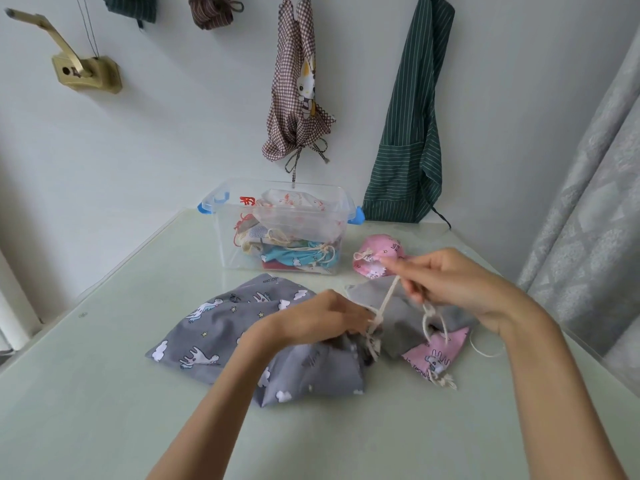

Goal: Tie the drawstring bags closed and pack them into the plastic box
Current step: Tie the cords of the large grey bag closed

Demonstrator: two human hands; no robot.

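A large grey drawstring bag [228,327] with white unicorn prints lies flat on the table. My left hand [322,317] pinches its gathered neck and the cream drawstring [386,299]. My right hand [450,282] pulls that cord taut, up and to the right. A plain grey bag [405,327] lies under the cord. One pink bag [379,258] sits behind my right hand, a second pink bag [433,355] lies below it with its cord loose. The clear plastic box [280,226] with blue latches stands at the back, holding several tied bags.
The pale green table [104,393] meets a white wall behind the box. A checked apron [298,88] and a green striped apron [412,116] hang on that wall. A grey curtain [588,220] hangs along the table's right edge.
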